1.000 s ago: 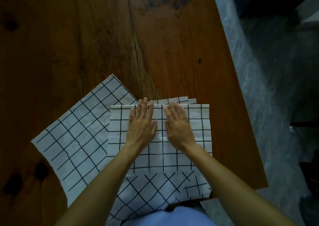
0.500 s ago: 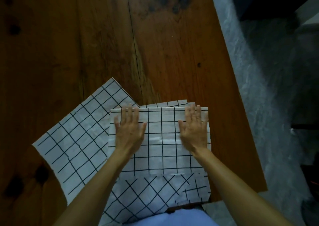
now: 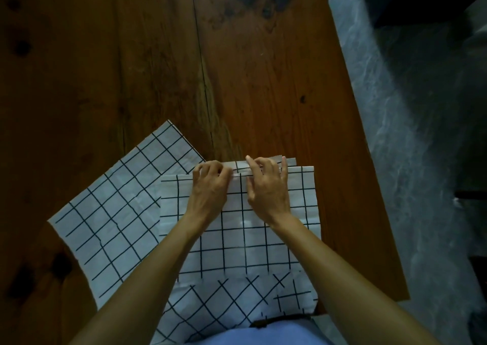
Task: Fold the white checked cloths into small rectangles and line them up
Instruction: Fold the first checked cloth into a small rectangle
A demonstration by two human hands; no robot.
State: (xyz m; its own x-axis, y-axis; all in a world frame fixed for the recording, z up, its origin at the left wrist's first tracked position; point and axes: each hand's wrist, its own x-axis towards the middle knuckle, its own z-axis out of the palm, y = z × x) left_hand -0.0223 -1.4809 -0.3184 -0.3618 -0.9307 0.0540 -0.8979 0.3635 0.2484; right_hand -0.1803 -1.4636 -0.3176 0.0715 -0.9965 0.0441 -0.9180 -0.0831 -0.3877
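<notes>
A white checked cloth (image 3: 303, 199), folded into a rectangle, lies on top of the pile near the table's front edge. My left hand (image 3: 209, 186) and my right hand (image 3: 267, 184) sit side by side at the middle of its far edge, fingers curled and pinching that edge. Under it another checked cloth (image 3: 110, 213) lies flat and turned diagonally, spreading to the left. A third checked cloth (image 3: 232, 302) shows below, hanging over the near table edge. A thin strip of one more layer peeks out beyond my fingertips.
The wooden table (image 3: 184, 68) stretches far ahead and to the left, with dark knots in the grain. Its right edge (image 3: 369, 160) runs diagonally, and beyond it is grey marbled floor (image 3: 421, 160). Dark furniture stands at the top right.
My hands, flat and spread apart near the cloth's corners half a second ago, have come together at the middle of its far edge and curled to pinch it.
</notes>
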